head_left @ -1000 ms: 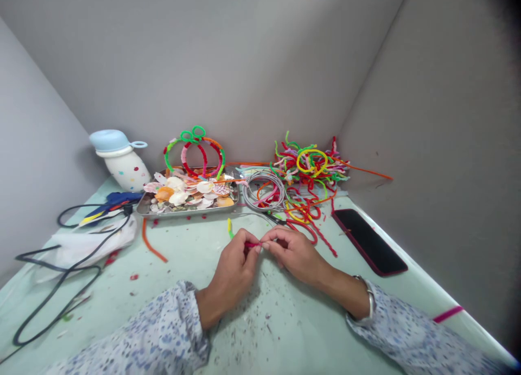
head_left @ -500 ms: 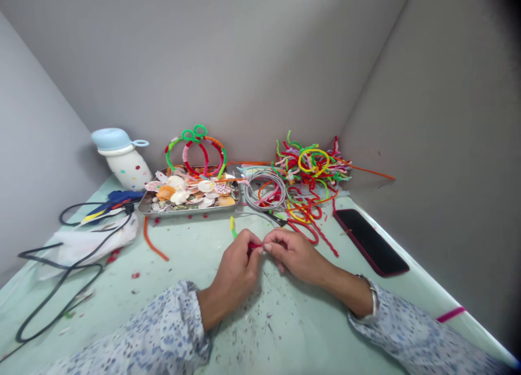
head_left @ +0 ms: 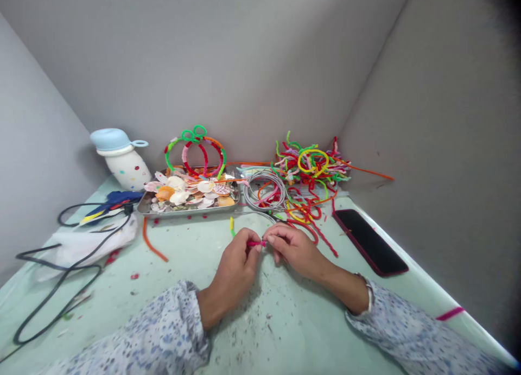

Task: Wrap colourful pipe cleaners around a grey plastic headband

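Note:
My left hand (head_left: 238,264) is closed in a pinch on a magenta pipe cleaner (head_left: 255,243), whose short end pokes out between thumb and forefinger. Right beside that end, the fingers of my right hand (head_left: 293,250) are pinched together; what sits between their tips is too small to make out. Beyond my left knuckles a green and yellow fuzzy piece (head_left: 232,226) stands up, and its lower part is hidden by the hand. A thin grey wire (head_left: 256,214) curves behind both hands. Red-handled scissors (head_left: 311,231) lie just past my right hand, partly covered.
A metal tray (head_left: 187,214) of seashells carries two pipe-cleaner rings (head_left: 223,158). Right of it are a wire coil (head_left: 246,190) and a heap of pipe cleaners (head_left: 313,163). A phone (head_left: 370,242) lies right; a bottle (head_left: 128,169) and black cable (head_left: 40,304) are left.
My right fingertips have shifted slightly up and away from the magenta end, so more of it shows. My left hand stays almost in place.

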Available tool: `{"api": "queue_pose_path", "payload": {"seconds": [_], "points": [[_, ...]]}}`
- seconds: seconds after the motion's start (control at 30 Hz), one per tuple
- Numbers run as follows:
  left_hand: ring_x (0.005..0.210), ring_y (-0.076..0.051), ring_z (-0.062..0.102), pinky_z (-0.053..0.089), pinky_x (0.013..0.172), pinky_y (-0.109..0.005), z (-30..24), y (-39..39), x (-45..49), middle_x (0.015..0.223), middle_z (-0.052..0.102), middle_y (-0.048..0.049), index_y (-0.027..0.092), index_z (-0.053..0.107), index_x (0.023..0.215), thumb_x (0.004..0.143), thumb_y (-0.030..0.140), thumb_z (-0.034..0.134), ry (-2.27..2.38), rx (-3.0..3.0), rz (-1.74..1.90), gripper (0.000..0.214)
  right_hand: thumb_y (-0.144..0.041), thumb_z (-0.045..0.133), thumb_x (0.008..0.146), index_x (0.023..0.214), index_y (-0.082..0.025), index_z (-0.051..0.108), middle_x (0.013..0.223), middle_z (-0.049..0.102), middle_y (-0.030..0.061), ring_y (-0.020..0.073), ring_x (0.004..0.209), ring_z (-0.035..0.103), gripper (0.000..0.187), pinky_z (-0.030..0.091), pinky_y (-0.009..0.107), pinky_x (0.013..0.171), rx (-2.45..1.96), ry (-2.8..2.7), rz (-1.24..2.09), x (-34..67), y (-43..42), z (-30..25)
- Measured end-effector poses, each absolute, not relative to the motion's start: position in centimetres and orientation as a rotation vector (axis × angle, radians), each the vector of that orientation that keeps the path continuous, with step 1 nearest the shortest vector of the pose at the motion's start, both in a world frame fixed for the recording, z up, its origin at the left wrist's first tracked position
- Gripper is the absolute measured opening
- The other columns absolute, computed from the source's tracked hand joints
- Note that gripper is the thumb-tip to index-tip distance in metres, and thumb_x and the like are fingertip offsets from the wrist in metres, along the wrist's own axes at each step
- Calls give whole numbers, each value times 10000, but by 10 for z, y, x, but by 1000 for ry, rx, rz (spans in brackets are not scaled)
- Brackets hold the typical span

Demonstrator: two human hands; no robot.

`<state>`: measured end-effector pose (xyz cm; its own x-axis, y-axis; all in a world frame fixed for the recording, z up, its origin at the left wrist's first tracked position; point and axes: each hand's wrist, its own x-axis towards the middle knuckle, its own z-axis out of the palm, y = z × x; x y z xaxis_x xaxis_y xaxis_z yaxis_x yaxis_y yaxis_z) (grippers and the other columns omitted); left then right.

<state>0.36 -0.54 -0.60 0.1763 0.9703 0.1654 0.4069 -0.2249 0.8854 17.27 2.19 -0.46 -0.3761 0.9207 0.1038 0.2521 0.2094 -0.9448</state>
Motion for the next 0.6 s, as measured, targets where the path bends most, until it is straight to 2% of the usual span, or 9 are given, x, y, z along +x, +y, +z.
{"api": "queue_pose_path", "payload": {"seconds": [0.07,0.17,0.33,0.6], "points": [[759,-148,512,390,681,-259,-5,-4,4,838,578,-10,193,534,933,872,220,427,1296,1753,1024,126,-326,485,889,893,-175,608,736,554,-14,78,511,519,195,410,213,499,-1112,-1764,1097,173,22,-7],[837,-157,527,398,747,-270,-2,-3,4,918,586,-25,202,573,985,874,207,420,1263,1806,1039,190,-308,506,887,978,-202,584,694,541,-27,105,575,542,160,427,228,543,-1146,-1775,972,174,21,-8],[827,-167,525,398,740,-277,1,-2,2,873,572,-33,190,614,930,873,222,419,1288,1846,1011,205,-215,545,859,904,-197,610,837,570,7,128,749,554,81,445,259,681,-1079,-1870,769,173,21,-7],[800,-168,513,384,713,-281,-1,0,1,842,542,-34,172,590,884,883,236,399,1329,1861,947,202,-189,529,874,871,-193,616,830,558,6,124,747,545,87,435,257,677,-1044,-1922,724,172,20,-5]]}}
